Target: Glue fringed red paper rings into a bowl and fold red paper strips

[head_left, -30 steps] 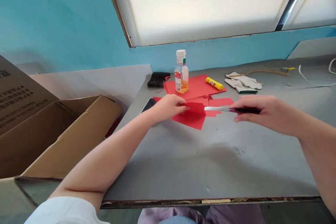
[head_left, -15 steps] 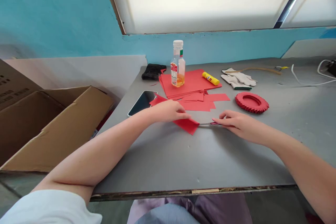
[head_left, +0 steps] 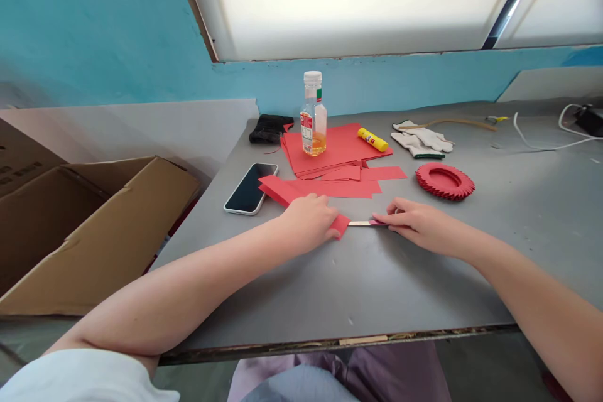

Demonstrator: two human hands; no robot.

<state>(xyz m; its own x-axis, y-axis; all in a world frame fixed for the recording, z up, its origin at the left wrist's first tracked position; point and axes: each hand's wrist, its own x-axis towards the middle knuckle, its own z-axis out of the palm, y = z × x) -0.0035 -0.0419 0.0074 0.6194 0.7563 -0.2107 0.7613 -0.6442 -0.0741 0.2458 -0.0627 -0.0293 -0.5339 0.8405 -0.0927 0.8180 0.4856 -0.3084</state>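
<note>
A folded red paper strip lies slantwise on the grey table, its near end under my left hand. The fingers of that hand grip the strip near its end. My right hand is closed round the handle of a thin metal blade. The blade points left, and its tip meets the paper's right end; whether it runs inside the fold cannot be seen. Behind the hands lie flat red strips and a stack of red sheets. A round pleated red paper piece rests to the right.
A glass bottle and a yellow glue stick stand and lie on the sheets. White gloves are at the back, a phone at the left, a black cloth behind it. An open cardboard box is beside the table.
My left hand has come down onto the end of the folded strip, covering more of it. The blade shows flatter and brighter in my right hand. The view has shifted slightly.
</note>
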